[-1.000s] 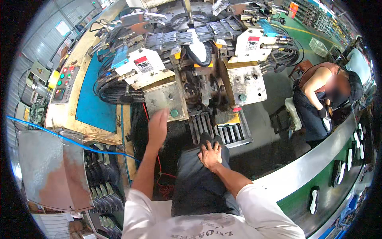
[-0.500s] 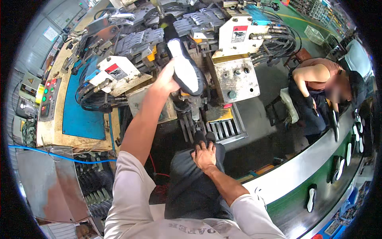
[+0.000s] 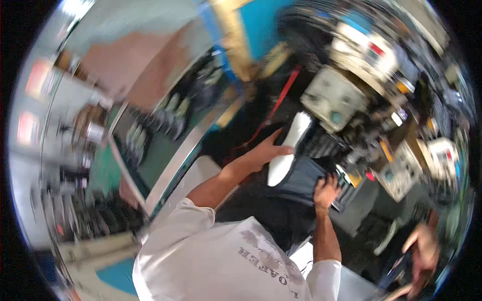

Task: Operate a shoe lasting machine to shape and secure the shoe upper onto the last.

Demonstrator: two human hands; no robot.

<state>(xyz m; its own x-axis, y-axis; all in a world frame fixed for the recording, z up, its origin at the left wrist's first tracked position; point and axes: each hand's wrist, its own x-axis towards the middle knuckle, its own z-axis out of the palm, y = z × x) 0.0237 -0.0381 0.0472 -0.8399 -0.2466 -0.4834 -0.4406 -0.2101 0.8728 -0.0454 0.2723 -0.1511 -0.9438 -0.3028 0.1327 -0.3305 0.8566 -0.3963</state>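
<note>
Over my lap, my left hand (image 3: 263,153) is closed on a black shoe (image 3: 296,138) whose long white underside faces up. The thumb lies across that white face; most of the fingers are hidden beneath. To the right, my right hand (image 3: 326,190) rests on my dark-trousered knee (image 3: 301,183) with its fingers spread and nothing held. The shoe is apart from the soiled white machine (image 3: 334,98) that stands just beyond it.
Several grey-green shoes (image 3: 173,115) line a green-bedded conveyor with a metal edge (image 3: 173,168) on the left. A red cord (image 3: 278,103) hangs beside the machine. Another person (image 3: 424,251) is at the lower right. Motion blurs the view.
My view has swung to the left. The shoe has come off the machine in my left hand and down over my lap. My right hand stays on my knee.
</note>
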